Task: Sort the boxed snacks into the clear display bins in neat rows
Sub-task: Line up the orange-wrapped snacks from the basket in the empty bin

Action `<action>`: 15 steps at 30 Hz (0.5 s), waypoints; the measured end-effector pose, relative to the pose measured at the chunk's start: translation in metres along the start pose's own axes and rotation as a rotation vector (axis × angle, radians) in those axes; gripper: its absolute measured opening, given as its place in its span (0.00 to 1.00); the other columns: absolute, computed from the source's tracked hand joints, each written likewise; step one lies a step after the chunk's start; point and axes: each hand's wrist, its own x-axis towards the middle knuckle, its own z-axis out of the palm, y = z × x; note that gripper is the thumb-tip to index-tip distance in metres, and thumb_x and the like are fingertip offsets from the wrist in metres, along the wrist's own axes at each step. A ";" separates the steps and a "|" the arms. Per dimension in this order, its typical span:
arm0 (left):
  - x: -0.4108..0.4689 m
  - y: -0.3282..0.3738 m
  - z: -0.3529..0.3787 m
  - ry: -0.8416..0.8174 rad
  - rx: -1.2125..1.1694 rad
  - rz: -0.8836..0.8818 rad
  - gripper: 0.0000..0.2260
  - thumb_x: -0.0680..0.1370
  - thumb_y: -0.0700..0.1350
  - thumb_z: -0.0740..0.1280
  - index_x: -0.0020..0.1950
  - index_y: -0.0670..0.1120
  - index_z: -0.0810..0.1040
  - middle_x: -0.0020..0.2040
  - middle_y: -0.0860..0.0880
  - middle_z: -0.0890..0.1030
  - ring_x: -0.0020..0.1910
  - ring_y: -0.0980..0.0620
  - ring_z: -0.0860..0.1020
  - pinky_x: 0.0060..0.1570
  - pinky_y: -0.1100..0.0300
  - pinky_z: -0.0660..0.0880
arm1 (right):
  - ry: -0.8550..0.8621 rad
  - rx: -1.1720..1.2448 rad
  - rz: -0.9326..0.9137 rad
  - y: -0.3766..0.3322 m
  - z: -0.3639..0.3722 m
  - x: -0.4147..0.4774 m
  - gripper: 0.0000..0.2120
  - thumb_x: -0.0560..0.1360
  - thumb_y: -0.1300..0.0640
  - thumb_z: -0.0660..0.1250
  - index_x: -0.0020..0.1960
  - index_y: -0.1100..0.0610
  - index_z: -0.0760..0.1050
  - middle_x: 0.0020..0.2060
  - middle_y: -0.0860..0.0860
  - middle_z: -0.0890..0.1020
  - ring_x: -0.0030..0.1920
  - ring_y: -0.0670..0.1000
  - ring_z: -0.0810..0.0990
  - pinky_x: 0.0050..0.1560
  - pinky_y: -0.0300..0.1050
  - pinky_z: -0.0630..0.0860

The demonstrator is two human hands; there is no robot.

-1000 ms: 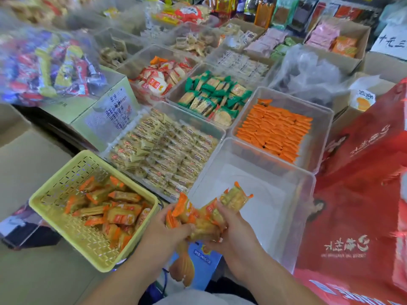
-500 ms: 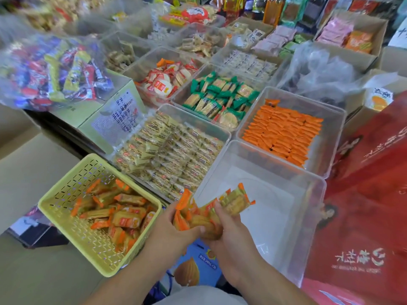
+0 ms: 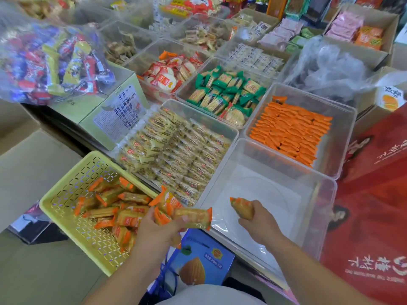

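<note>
**Q:** Fig. 1, largest item first. What fills the right edge?

**A:** (a) A red carton (image 3: 372, 194) with white print, just beside my bins.

**Q:** And (b)?

**A:** The empty clear bin (image 3: 268, 188), the one nearest me. Only its bare floor shows. Just behind it stands the filled bin (image 3: 338, 137). Its orange packets (image 3: 290, 133) lie in neat overlapping rows from the left wall, and a strip along the right wall is bare.

**Q:** (c)?

**A:** The yellow basket (image 3: 70, 194), near the empty clear bin's left side. Loose packets (image 3: 132, 197) are heaped in its right half.

**Q:** (d), the hands?

**A:** My left hand (image 3: 158, 232) is over the yellow basket's right edge, fingers curled round a held bunch (image 3: 167, 205) of the same snacks. One of them juts rightward to the empty clear bin's left rim. My right hand (image 3: 258, 221) is over the near left corner of the empty clear bin.

**Q:** (e), the smallest?

**A:** The single packet (image 3: 242, 208). My right fingers are wrapped tight round it, and its orange end points away from me. I cannot tell whether it touches the bin floor.
</note>
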 end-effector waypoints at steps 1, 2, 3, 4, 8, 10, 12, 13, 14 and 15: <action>0.000 -0.002 -0.002 0.014 -0.003 0.007 0.22 0.71 0.41 0.79 0.51 0.63 0.72 0.29 0.42 0.82 0.26 0.48 0.81 0.25 0.66 0.76 | -0.015 -0.119 -0.026 0.001 0.006 0.007 0.17 0.74 0.50 0.72 0.56 0.51 0.68 0.49 0.51 0.76 0.47 0.54 0.76 0.40 0.45 0.69; -0.002 -0.003 -0.003 0.027 -0.011 0.010 0.23 0.71 0.42 0.79 0.49 0.64 0.71 0.29 0.42 0.82 0.27 0.47 0.82 0.25 0.68 0.75 | -0.029 -0.219 -0.051 0.000 0.011 0.012 0.18 0.73 0.50 0.71 0.58 0.52 0.69 0.49 0.51 0.75 0.49 0.54 0.76 0.43 0.46 0.70; -0.001 -0.006 -0.004 0.043 -0.019 0.016 0.24 0.70 0.42 0.80 0.48 0.65 0.71 0.29 0.43 0.82 0.28 0.46 0.82 0.24 0.69 0.75 | -0.041 -0.303 -0.075 -0.001 0.017 0.017 0.18 0.73 0.50 0.71 0.58 0.52 0.69 0.50 0.51 0.74 0.51 0.55 0.76 0.46 0.46 0.72; -0.001 -0.006 -0.006 0.059 -0.029 0.014 0.24 0.68 0.43 0.81 0.48 0.65 0.71 0.30 0.43 0.82 0.28 0.45 0.82 0.24 0.69 0.74 | -0.052 -0.369 -0.097 -0.003 0.022 0.021 0.19 0.73 0.49 0.71 0.59 0.52 0.70 0.51 0.52 0.74 0.52 0.56 0.76 0.48 0.47 0.74; -0.002 -0.005 -0.009 0.081 -0.054 0.033 0.25 0.57 0.54 0.81 0.46 0.76 0.76 0.34 0.43 0.84 0.30 0.43 0.82 0.28 0.69 0.76 | -0.151 -0.452 -0.128 -0.014 0.038 0.029 0.26 0.72 0.44 0.72 0.65 0.52 0.69 0.58 0.54 0.75 0.56 0.56 0.75 0.53 0.47 0.73; -0.001 -0.006 -0.013 0.091 -0.074 0.031 0.25 0.54 0.57 0.81 0.45 0.76 0.77 0.36 0.43 0.85 0.30 0.46 0.83 0.31 0.64 0.79 | -0.202 -0.478 -0.144 -0.019 0.043 0.029 0.27 0.73 0.41 0.71 0.67 0.52 0.70 0.59 0.54 0.75 0.57 0.56 0.75 0.54 0.47 0.74; 0.000 -0.009 -0.015 0.077 -0.080 0.022 0.33 0.55 0.57 0.81 0.58 0.67 0.77 0.40 0.42 0.86 0.30 0.47 0.83 0.39 0.54 0.83 | -0.224 -0.501 -0.155 -0.020 0.046 0.028 0.28 0.74 0.41 0.69 0.69 0.50 0.69 0.61 0.53 0.76 0.58 0.56 0.75 0.55 0.48 0.74; 0.000 -0.010 -0.015 0.071 -0.079 0.018 0.33 0.55 0.57 0.81 0.59 0.65 0.76 0.39 0.42 0.86 0.31 0.47 0.83 0.41 0.53 0.82 | -0.230 -0.476 -0.145 -0.020 0.047 0.027 0.28 0.74 0.42 0.68 0.71 0.50 0.68 0.64 0.53 0.75 0.61 0.56 0.75 0.56 0.48 0.74; -0.001 -0.009 -0.015 0.067 -0.078 0.020 0.31 0.56 0.57 0.81 0.57 0.66 0.76 0.38 0.43 0.85 0.31 0.47 0.84 0.40 0.55 0.81 | -0.235 -0.430 -0.132 -0.019 0.048 0.026 0.29 0.76 0.42 0.67 0.73 0.49 0.67 0.66 0.53 0.75 0.63 0.57 0.74 0.58 0.48 0.73; -0.002 -0.009 -0.015 0.063 -0.080 0.024 0.30 0.56 0.58 0.81 0.55 0.67 0.77 0.36 0.43 0.85 0.31 0.47 0.83 0.39 0.58 0.81 | -0.235 -0.377 -0.121 -0.018 0.049 0.025 0.28 0.77 0.44 0.67 0.74 0.49 0.66 0.67 0.53 0.74 0.64 0.57 0.74 0.60 0.48 0.72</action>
